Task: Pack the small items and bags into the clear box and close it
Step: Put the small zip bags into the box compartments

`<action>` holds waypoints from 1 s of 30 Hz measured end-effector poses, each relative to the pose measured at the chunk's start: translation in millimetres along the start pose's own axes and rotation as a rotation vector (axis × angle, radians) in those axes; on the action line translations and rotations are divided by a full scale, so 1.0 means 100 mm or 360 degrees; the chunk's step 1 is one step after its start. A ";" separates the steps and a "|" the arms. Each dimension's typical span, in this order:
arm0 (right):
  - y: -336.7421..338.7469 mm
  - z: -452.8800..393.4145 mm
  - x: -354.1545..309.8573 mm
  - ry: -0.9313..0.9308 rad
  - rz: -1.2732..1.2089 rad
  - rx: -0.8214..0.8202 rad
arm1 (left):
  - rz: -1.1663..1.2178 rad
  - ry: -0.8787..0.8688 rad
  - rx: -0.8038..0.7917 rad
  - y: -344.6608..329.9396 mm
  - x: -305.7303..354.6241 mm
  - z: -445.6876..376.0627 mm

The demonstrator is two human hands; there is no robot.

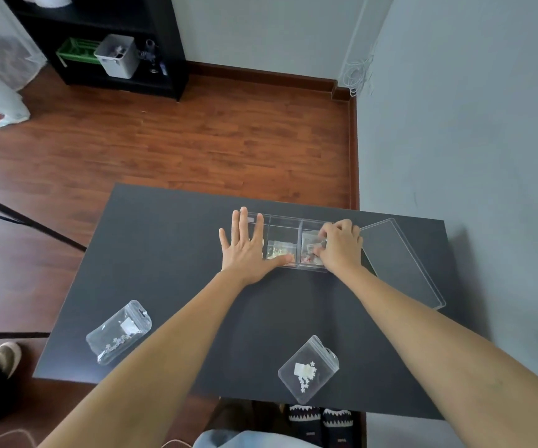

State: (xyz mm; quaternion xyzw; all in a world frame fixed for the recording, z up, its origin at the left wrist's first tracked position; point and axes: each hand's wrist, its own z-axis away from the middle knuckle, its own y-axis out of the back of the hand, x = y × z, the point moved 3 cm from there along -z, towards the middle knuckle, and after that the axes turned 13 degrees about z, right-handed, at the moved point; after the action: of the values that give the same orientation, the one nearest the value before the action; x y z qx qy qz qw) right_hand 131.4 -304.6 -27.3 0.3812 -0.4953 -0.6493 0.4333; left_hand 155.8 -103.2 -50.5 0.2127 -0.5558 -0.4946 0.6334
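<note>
A clear box (285, 223) with compartments stands open at the far middle of the dark table (170, 253). My left hand (248, 250) lies flat and spread over its left end, thumb along the front wall. My right hand (340, 244) reaches into the right compartment, fingers pinched on a small clear bag (311, 242) there. Another small bag (277, 250) lies in the middle compartment. The clear lid (402, 263) lies flat to the right of the box. Two zip bags with tiny white flowers lie on the table: one near left (119, 331), one near middle (308, 368).
The table's right edge runs close to a grey wall (471, 124). Wooden floor lies beyond the far edge, with a black shelf unit (106, 43) at the back left. A tripod leg (25, 221) crosses at the left. Slippered feet (321, 421) show under the near edge.
</note>
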 end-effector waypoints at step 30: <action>0.13 0.99 0.08 0.0167 -0.0502 0.0113 | 0.0616 -0.0043 0.0308 0.45 -0.67 0.93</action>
State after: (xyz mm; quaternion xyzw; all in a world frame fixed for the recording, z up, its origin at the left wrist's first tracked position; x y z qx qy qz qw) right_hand 39.6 -283.2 6.5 0.5026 -0.4287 -0.6706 0.3374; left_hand 95.1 -0.7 -19.3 0.1553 -0.6397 -0.3108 0.6856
